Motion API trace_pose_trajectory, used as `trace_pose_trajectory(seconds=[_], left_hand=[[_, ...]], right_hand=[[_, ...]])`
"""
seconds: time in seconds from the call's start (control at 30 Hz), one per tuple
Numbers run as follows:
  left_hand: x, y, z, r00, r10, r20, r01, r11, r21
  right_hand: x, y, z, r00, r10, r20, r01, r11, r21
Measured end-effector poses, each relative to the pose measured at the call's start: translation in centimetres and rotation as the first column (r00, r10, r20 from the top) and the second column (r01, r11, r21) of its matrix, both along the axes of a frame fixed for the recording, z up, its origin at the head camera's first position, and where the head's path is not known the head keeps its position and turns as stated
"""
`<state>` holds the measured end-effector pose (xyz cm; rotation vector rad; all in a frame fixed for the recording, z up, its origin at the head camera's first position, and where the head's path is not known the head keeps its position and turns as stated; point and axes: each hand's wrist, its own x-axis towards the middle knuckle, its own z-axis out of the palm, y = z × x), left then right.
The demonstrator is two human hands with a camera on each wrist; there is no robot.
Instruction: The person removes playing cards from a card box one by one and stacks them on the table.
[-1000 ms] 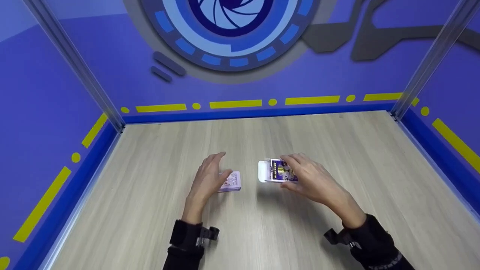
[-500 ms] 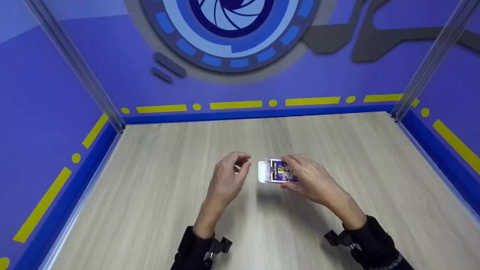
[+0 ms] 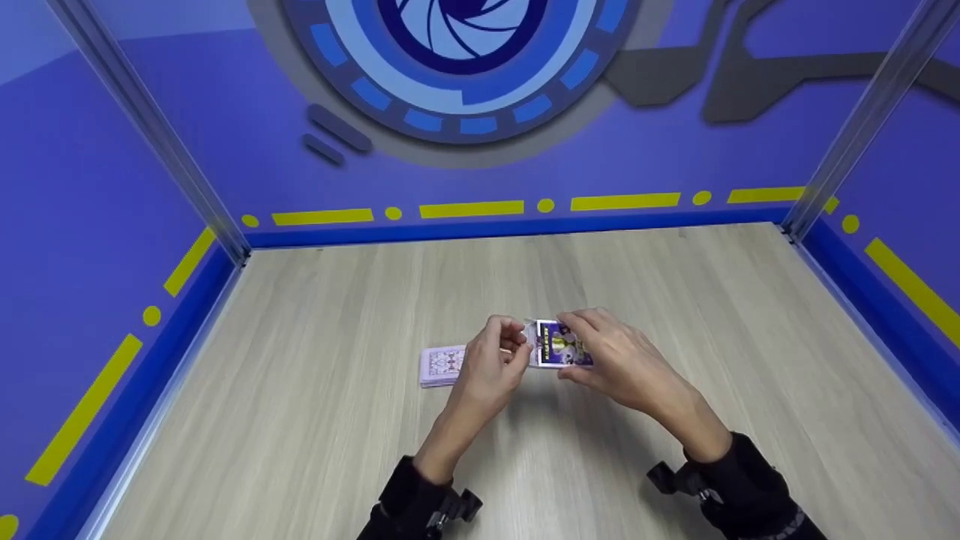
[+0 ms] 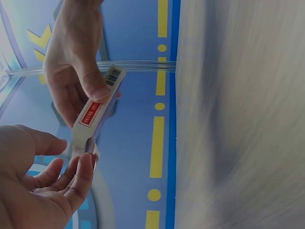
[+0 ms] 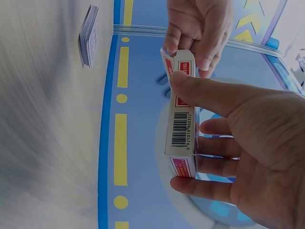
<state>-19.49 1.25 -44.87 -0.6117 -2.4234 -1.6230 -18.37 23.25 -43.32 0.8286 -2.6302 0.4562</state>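
My right grip [image 3: 619, 356] pinches the box [image 3: 561, 345]; left grip [image 3: 487, 373] at its flap [image 5: 166, 61], can't tell if pinching. I'd hold box steady, flex flap lightly.

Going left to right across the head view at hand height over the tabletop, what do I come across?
Stack of cards, left hand, card box, right hand.
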Motion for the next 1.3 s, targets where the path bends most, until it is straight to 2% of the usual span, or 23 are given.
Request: trace_pose_trajectory(seconds=[0.27, 0.63, 0.93, 1.2, 1.3], left_hand=[[-0.5, 0.2, -1.1, 0.992, 0.040, 0.117, -0.042, 0.999, 0.021], [-0.6, 0.4, -1.2, 0.987, 0.052, 0.150, -0.055, 0.998, 0.020], [-0.5, -0.2, -0.7, 0.977, 0.043, 0.207, -0.054, 0.997, 0.048], [-0.8, -1.3, 0.3, 0.979, 0.041, 0.199, -0.052, 0.997, 0.051], [-1.0, -1.9, 0.6, 0.986, 0.054, 0.155, -0.060, 0.997, 0.039]], right_hand=[[0.0, -0.2, -0.1, 1.000, 0.019, 0.001, -0.019, 1.000, 0.000], [-0.1, -0.2, -0.1, 0.999, 0.044, -0.003, -0.044, 0.999, 0.016], [-0.1, -0.2, -0.2, 0.999, 0.016, 0.027, -0.017, 1.000, 0.021], [-0.2, -0.1, -0.2, 0.999, -0.001, 0.050, 0.001, 1.000, -0.005], [-0.2, 0.0, -0.1, 0.999, 0.004, 0.042, -0.003, 1.000, -0.013]])
